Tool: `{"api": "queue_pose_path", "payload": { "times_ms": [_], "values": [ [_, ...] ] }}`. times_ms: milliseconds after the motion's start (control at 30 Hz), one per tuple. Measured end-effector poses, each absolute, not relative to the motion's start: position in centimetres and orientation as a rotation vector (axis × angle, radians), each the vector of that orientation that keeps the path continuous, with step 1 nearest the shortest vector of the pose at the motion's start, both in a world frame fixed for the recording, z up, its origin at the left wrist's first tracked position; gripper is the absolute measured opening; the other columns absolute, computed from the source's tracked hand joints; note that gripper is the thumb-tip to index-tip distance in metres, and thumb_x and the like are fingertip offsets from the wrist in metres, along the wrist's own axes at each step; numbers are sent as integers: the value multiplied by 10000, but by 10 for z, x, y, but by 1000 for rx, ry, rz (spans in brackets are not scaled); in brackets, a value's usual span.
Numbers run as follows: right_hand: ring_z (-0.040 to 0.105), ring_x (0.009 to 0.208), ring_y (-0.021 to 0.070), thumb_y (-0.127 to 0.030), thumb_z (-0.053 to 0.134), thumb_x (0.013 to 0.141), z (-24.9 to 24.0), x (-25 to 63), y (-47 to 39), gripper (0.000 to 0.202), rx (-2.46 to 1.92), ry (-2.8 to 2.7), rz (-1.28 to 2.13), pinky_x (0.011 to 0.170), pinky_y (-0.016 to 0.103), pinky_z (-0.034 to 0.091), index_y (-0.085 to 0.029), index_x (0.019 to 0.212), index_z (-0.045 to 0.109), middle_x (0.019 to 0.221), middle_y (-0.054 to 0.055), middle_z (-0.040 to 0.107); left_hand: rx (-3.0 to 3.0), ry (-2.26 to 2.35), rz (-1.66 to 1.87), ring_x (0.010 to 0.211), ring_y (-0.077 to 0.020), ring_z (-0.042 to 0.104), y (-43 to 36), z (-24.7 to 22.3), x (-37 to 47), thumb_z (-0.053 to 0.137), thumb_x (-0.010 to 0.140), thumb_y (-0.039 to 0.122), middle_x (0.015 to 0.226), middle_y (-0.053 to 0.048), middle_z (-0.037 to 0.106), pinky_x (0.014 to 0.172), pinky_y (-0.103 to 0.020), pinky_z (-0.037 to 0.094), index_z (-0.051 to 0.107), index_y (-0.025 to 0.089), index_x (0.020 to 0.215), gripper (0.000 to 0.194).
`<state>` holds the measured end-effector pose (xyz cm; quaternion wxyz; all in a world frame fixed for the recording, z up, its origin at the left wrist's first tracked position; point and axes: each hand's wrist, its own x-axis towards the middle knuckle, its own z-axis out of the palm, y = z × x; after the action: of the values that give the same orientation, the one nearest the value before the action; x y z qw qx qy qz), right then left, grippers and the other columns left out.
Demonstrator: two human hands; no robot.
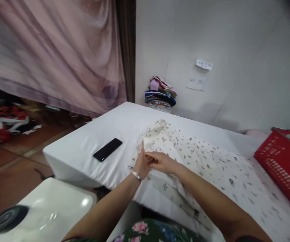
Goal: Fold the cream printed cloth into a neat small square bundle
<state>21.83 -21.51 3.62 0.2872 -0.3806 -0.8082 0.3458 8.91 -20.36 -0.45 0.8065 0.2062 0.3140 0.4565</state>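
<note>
A thin white cloth [205, 158] printed with small leaves and sprigs is spread in loose folds over the right part of the white-covered table, and its near edge hangs toward me. My left hand [142, 164], with a silvery bracelet at its wrist, is at the cloth's left end, closed on its edge; one finger points up along the fabric. Right beside it, touching it, my right hand [165, 162] is closed with bent fingers at the same edge. The fingertips of both hands are partly hidden. Left of them lies a black phone [107, 150].
A red plastic basket [283, 161] stands at the right. Folded clothes [160, 94] are stacked against the back wall. A white sewing machine [51, 205] with a dark handwheel is at lower left. A pinkish curtain [79, 50] hangs left of the table [119, 117].
</note>
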Motion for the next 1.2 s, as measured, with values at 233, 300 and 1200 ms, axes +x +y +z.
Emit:
{"api": "queue_pose_path", "payload": {
  "times_ms": [233,300,1200],
  "values": [
    [602,761,174,-304,537,731,-13,232,-214,275,-1411,-1467,788,616,287,493,-188,949,657,883,53,675,215,828,974,763,-168,643,-200,-22,72,471,857,359,886,-99,659,747,-293,521,593,133,934,268],
    [601,759,179,-332,546,722,-13,234,-213,277,-1463,-1468,760,629,297,493,-189,929,662,861,48,679,155,858,1048,755,-156,641,-193,-23,72,465,858,357,882,-92,657,737,-276,520,592,140,919,259],
    [525,770,168,-281,441,833,30,184,-187,231,-1333,-1652,70,678,271,410,-192,939,626,831,36,565,723,1063,1399,552,-85,525,-182,-20,49,695,534,201,643,44,571,458,-179,442,553,184,784,288]
  ]
}}
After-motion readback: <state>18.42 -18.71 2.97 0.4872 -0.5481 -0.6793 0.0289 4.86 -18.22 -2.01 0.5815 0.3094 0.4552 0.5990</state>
